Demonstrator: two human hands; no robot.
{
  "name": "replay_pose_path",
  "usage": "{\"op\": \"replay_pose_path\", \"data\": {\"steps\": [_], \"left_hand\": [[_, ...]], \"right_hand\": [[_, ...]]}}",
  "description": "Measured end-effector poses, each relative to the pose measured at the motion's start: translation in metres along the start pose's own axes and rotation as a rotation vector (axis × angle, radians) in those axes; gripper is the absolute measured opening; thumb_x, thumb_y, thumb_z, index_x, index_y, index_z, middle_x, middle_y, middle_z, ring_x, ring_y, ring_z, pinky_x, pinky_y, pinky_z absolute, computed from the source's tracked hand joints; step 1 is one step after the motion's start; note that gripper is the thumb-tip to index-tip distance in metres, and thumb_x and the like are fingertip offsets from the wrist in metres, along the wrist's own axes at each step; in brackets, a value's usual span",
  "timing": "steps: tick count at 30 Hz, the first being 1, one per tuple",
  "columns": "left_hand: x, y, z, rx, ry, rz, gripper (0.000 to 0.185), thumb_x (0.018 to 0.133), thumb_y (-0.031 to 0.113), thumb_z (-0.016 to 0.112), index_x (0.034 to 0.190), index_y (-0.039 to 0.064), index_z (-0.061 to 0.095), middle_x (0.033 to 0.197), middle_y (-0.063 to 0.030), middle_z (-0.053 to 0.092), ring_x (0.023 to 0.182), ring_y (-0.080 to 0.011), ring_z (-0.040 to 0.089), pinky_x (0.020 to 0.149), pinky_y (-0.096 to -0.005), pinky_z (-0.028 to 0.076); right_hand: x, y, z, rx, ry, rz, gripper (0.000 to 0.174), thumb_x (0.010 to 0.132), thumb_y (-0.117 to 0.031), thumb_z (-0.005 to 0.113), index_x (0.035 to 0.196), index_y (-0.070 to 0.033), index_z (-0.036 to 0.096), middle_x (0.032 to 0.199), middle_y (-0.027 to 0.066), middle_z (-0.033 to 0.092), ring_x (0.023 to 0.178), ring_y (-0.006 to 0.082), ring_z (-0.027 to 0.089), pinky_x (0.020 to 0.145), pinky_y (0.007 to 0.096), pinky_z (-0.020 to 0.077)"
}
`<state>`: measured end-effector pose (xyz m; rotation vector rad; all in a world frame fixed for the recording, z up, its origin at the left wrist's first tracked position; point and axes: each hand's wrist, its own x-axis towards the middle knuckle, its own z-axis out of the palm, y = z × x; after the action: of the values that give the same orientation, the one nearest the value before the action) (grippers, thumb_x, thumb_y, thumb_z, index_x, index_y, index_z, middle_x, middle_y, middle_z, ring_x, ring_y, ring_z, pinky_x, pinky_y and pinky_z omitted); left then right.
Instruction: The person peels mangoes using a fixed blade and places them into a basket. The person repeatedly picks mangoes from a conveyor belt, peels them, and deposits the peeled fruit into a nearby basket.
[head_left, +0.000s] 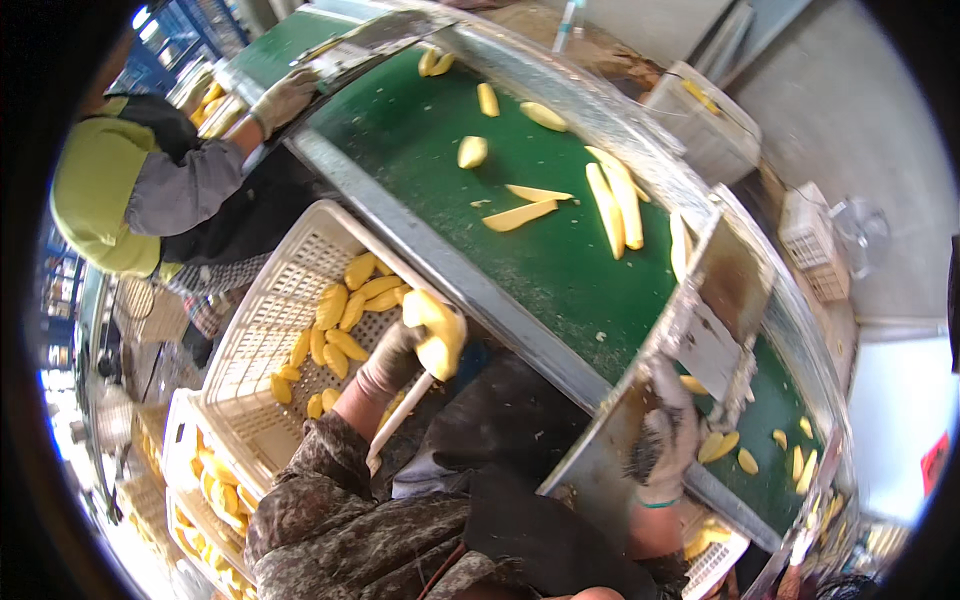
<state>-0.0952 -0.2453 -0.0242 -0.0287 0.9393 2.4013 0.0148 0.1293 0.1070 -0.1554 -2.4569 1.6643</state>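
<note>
My left hand (397, 356), in a soiled glove, grips a large peeled yellow root piece (435, 334) over the near right edge of a white plastic crate (247, 337). Inside that crate lie many smaller yellow pieces (331, 306). My right hand (667, 435), gloved with a green band at the wrist, is at the upright metal plate (592, 465) across the conveyor; whether it holds anything cannot be told. Long and short yellow pieces (619, 199) lie scattered on the green conveyor belt (450, 210) in front of me.
At the left, a co-worker (172, 172) in a yellow-green vest rests a gloved hand on a divider of the belt. Filled crates (217, 517) are stacked at the lower left. A metal rail (450, 262) edges the belt. A lidded bin (701, 120) and white crates (814, 240) stand beyond.
</note>
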Motion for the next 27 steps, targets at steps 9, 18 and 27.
{"op": "replay_pose_path", "data": {"steps": [9,18,27], "left_hand": [[0.039,-0.107,0.233,1.362,-0.476,0.076,0.051,0.104,0.031,0.065,0.15,0.008,0.057,0.115,-0.0283,0.072,0.103,-0.0443,0.071,0.09,-0.0475,0.059],[0.216,-0.137,0.203,0.723,0.187,0.209,0.04,0.105,0.014,0.062,0.142,0.0,0.063,0.118,-0.0041,0.07,0.105,-0.0145,0.065,0.095,-0.0297,0.053],[0.289,-0.235,0.196,-0.111,-0.173,-0.775,0.045,0.108,0.024,0.051,0.145,0.001,0.061,0.136,-0.0181,0.068,0.121,-0.0256,0.066,0.106,-0.0393,0.052]], "right_hand": [[-0.053,0.008,0.005,-0.752,0.482,-0.169,0.042,0.092,-0.01,0.069,0.134,-0.007,0.068,0.139,0.0198,0.063,0.125,0.0421,0.061,0.105,0.049,0.0492],[0.011,0.041,-0.027,-1.021,0.503,-0.362,0.034,0.091,-0.022,0.071,0.123,-0.009,0.07,0.127,0.013,0.065,0.117,0.0405,0.062,0.094,0.051,0.0529],[0.033,0.055,-0.025,-0.965,0.442,-0.106,0.032,0.091,-0.02,0.071,0.122,-0.014,0.07,0.124,0.0112,0.068,0.115,0.0382,0.066,0.091,0.0523,0.0544]]}}
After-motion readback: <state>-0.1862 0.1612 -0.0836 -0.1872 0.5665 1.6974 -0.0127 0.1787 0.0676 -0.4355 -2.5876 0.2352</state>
